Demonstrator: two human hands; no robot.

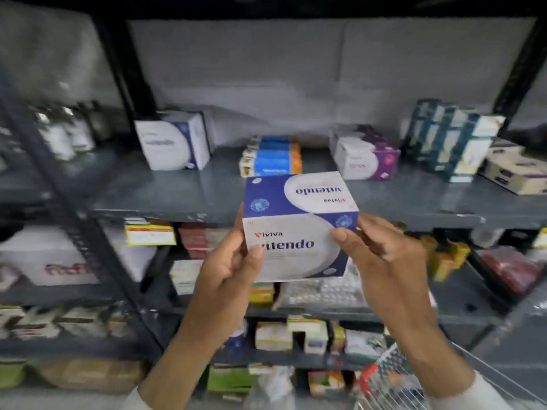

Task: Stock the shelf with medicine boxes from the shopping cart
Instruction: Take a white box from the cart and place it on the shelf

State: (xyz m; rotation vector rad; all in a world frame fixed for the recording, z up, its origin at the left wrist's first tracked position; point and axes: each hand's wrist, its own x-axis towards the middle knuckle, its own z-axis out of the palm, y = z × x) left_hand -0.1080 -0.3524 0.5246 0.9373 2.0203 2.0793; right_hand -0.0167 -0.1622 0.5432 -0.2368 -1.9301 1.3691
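A white and dark blue medicine box (299, 223) marked "vitendo" is held up in front of the grey metal shelf (189, 199). My left hand (229, 267) grips its left side with the thumb on the front face. My right hand (381, 255) pinches its right edge, thumb on the front. The box hangs just below and in front of the shelf board's front lip. A matching white and blue box (174, 143) stands on that board at the left. The wire shopping cart (387, 380) shows at the bottom right, its contents blurred.
On the same board sit a blue and orange box stack (272, 159), a white and purple box (367, 159), tall teal and white boxes (450, 140) and a cream box (518, 170). Lower shelves hold several packed boxes. A dark diagonal brace (68, 208) crosses the left.
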